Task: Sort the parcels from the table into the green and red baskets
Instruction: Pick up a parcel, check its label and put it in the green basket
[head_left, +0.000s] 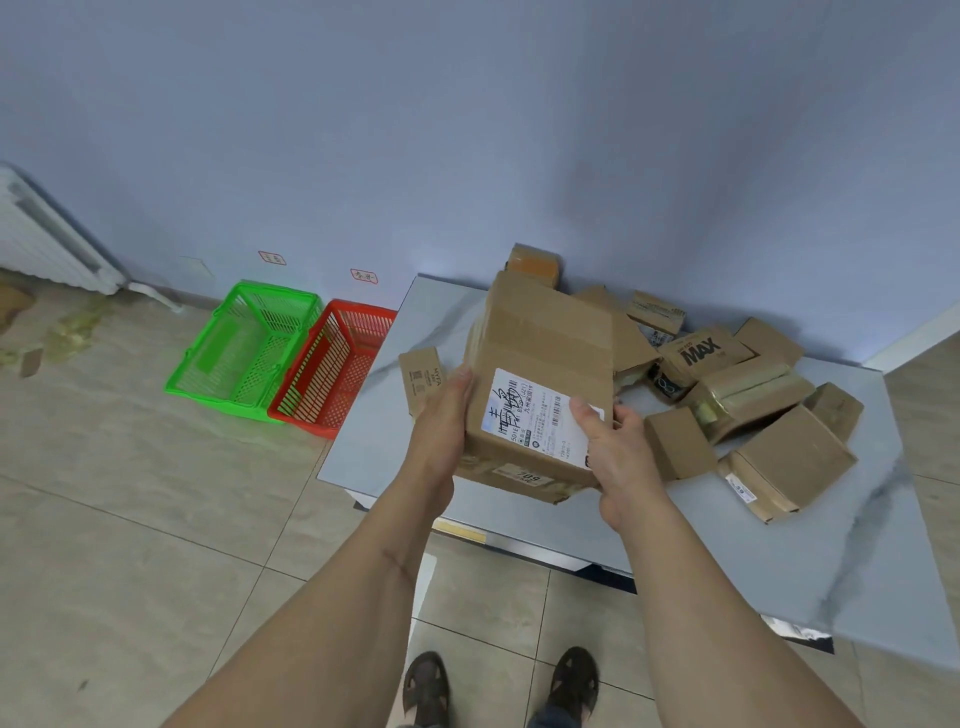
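Both hands (441, 415) gripping parcel (540, 364) sides

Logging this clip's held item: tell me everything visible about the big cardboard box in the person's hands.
The big cardboard box is brown, worn and taped along its seams, with a crumpled near bottom edge. A white shipping label with handwritten black characters and barcodes sits on its top face; a smaller sticker reading 709 is on the near side. It is tilted, above the table's near-left part. The left hand grips its left side; the right hand holds its right, thumb on the label.
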